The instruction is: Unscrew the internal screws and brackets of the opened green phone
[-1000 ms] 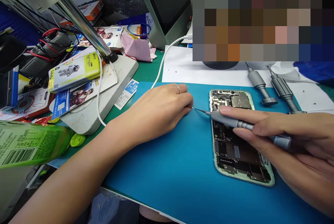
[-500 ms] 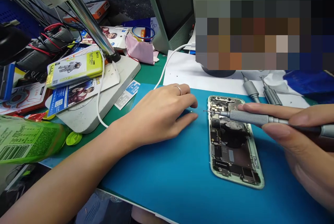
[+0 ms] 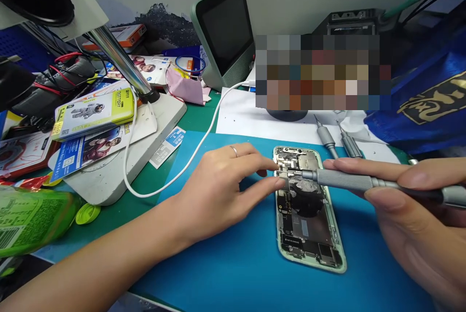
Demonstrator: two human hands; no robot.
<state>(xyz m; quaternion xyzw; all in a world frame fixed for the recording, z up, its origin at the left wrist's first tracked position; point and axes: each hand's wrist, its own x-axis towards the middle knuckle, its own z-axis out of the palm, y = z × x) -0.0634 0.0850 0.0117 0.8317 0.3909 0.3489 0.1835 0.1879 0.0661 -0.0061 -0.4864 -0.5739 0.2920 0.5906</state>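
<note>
An opened phone (image 3: 309,210) with its inner parts showing lies on the blue mat (image 3: 218,273). My right hand (image 3: 411,205) grips a grey screwdriver (image 3: 344,179), held nearly level and pointing left over the phone's upper part. Around the screwdriver's thin tip, at the phone's upper left edge, my left hand (image 3: 222,186) has its thumb and index finger a small gap apart. Nothing that I can make out is held between them. A ring is on one finger of this hand.
Two more screwdrivers (image 3: 325,136) lie on white paper (image 3: 240,118) behind the phone. A white cable (image 3: 196,149) loops left of my left hand. Further left are a metal stand base (image 3: 98,183), battery boxes (image 3: 94,110) and a green packet (image 3: 32,220).
My left hand has moved right, its fingertips now at the screwdriver's tip and the phone's edge. The view has shifted, showing more of the blue bag on the right.
</note>
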